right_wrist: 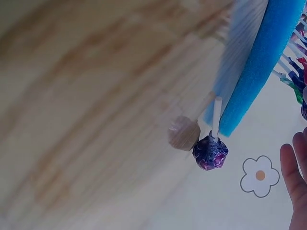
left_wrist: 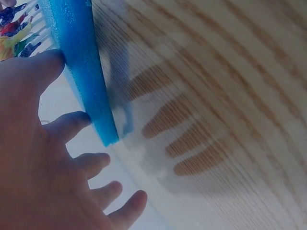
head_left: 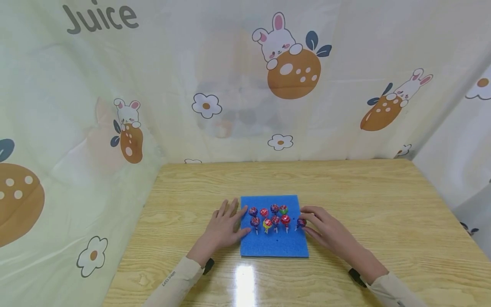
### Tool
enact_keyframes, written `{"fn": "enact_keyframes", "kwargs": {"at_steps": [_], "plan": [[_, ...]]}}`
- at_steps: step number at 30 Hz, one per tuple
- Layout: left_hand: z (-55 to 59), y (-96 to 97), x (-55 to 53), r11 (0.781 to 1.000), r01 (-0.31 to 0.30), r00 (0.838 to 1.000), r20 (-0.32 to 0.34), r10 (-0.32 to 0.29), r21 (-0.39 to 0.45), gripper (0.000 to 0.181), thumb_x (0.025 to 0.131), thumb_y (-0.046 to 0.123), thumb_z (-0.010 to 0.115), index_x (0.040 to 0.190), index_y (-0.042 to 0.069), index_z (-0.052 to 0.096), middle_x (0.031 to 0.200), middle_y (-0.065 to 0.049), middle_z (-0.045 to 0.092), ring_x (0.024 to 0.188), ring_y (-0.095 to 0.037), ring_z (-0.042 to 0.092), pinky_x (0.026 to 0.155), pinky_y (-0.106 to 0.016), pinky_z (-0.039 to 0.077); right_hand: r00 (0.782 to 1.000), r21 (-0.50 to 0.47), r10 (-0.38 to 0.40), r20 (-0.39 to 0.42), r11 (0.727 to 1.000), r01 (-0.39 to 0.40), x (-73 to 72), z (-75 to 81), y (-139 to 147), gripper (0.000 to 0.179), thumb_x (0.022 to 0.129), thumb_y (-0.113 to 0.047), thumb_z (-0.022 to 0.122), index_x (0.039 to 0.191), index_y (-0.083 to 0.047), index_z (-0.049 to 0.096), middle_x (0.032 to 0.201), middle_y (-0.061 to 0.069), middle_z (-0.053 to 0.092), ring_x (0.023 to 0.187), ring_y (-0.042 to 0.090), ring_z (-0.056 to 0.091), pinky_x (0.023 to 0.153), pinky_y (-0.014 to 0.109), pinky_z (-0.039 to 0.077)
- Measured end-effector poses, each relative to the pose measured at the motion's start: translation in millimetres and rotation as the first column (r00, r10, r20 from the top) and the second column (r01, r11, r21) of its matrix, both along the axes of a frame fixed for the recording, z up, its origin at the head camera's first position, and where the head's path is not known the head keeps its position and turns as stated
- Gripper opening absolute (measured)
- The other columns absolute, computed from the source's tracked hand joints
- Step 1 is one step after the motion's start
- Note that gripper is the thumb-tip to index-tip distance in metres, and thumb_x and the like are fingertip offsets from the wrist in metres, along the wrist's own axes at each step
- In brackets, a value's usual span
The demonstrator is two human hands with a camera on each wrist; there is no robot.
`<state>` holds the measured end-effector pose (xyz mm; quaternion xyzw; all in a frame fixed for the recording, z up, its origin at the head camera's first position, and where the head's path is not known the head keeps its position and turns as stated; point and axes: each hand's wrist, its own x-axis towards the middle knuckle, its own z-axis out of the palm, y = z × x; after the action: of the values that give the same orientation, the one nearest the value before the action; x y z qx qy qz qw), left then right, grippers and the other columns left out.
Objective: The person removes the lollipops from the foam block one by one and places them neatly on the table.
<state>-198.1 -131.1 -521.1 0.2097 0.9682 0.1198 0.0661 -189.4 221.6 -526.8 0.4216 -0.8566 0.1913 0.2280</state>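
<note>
A blue foam sheet (head_left: 274, 249) lies on the wooden table, with two rows of colourful wrapped lollipops standing in it by their sticks, among them a yellow one (head_left: 267, 223) and a green one (head_left: 283, 209). My right hand (head_left: 330, 230) is at the sheet's right edge, pinching a purple lollipop (head_left: 301, 223) by its wrapped head, stick pointing down and left. In the right wrist view its fingertips enter from the right side. My left hand (head_left: 226, 226) spreads its fingers at the sheet's left edge, thumb and forefinger resting against the foam (left_wrist: 79, 62).
Another purple-wrapped lollipop (right_wrist: 210, 152) lies by the end of the foam in the right wrist view, its reflection on the shiny tabletop. Small holes show in the sheet. A curtain (head_left: 238, 55) with rabbits and flowers hangs along the table's back and left sides.
</note>
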Motion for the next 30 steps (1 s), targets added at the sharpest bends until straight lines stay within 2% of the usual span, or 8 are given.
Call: {"fn": "enact_keyframes", "kwargs": {"at_steps": [8,10,14,17,19,22,28,30], "plan": [[-1.7,0.5,-1.0,1.0,0.003,1.0,-0.002,-0.003,-0.002,0.073,0.099,0.061,0.049,0.159,0.024,0.032,0.169,-0.014,0.017,0.154,-0.046,0.013,0.117,-0.065,0.028,1.0,0.023,-0.007,0.006,1.0,0.007,-0.8,2.0,0,0.041,0.081,-0.006,0.082,0.119,-0.005,0.068,0.125,0.014,0.064,0.116,0.025,0.061,0.09,0.039,0.055],[-1.8,0.2,-1.4,1.0,0.001,1.0,-0.002,-0.001,-0.004,0.073,0.099,0.061,0.048,0.159,0.025,0.031,0.169,-0.014,0.017,0.154,-0.046,0.012,0.117,-0.066,0.028,1.0,0.026,-0.003,-0.004,1.0,0.003,-1.7,3.8,0,0.038,0.084,-0.009,0.08,0.119,-0.005,0.068,0.125,0.014,0.064,0.115,0.025,0.062,0.09,0.039,0.056],[-1.8,-0.3,-1.9,1.0,-0.002,1.0,0.002,0.002,0.001,0.073,0.099,0.062,0.048,0.16,0.025,0.03,0.169,-0.013,0.016,0.154,-0.045,0.011,0.116,-0.067,0.027,1.0,0.028,0.002,-0.029,1.0,-0.002,-3.9,7.6,0,0.028,0.1,-0.025,0.064,0.118,-0.005,0.068,0.123,0.014,0.065,0.113,0.024,0.063,0.088,0.039,0.057],[-1.6,-0.3,-1.9,1.0,-0.002,1.0,0.005,0.002,0.003,0.073,0.099,0.061,0.049,0.16,0.025,0.03,0.169,-0.013,0.016,0.154,-0.045,0.011,0.116,-0.067,0.027,0.999,0.027,-0.001,-0.053,1.0,0.003,-4.7,8.5,0,0.039,0.106,-0.035,0.046,0.118,-0.005,0.068,0.123,0.014,0.065,0.111,0.024,0.063,0.086,0.039,0.057],[-1.1,-0.2,-1.3,1.0,-0.002,1.0,0.006,0.002,0.005,0.073,0.099,0.061,0.049,0.16,0.025,0.03,0.169,-0.013,0.016,0.154,-0.045,0.011,0.116,-0.067,0.027,0.998,0.022,-0.003,-0.063,1.0,0.004,-4.8,8.7,0,0.041,0.106,-0.037,0.043,0.119,-0.006,0.068,0.123,0.013,0.065,0.111,0.024,0.064,0.084,0.04,0.058],[-1.6,-0.2,-0.7,1.0,-0.005,1.0,0.01,0.005,0.003,0.073,0.099,0.061,0.048,0.16,0.026,0.029,0.169,-0.013,0.015,0.155,-0.045,0.01,0.117,-0.067,0.027,0.998,0.02,-0.008,-0.062,1.0,0.009,-4.2,9.4,0,0.038,0.106,-0.036,0.046,0.12,-0.008,0.067,0.123,0.012,0.064,0.111,0.024,0.064,0.084,0.039,0.059],[-2.8,-0.2,-0.2,1.0,-0.007,1.0,0.004,0.007,0.006,0.073,0.099,0.062,0.048,0.16,0.025,0.03,0.169,-0.013,0.016,0.154,-0.045,0.011,0.117,-0.067,0.028,0.999,0.016,-0.016,-0.05,1.0,0.016,-4.6,11.6,0,0.028,0.097,-0.023,0.069,0.121,-0.008,0.067,0.124,0.011,0.065,0.111,0.024,0.064,0.086,0.04,0.059],[-3.1,0.2,-0.1,1.0,-0.006,1.0,0.004,0.006,0.004,0.073,0.099,0.062,0.048,0.16,0.026,0.03,0.169,-0.013,0.016,0.155,-0.045,0.011,0.116,-0.067,0.027,0.999,0.014,-0.015,-0.05,1.0,0.016,-4.9,12.2,0,0.028,0.097,-0.023,0.069,0.121,-0.008,0.067,0.124,0.011,0.065,0.111,0.023,0.064,0.086,0.039,0.058]]}}
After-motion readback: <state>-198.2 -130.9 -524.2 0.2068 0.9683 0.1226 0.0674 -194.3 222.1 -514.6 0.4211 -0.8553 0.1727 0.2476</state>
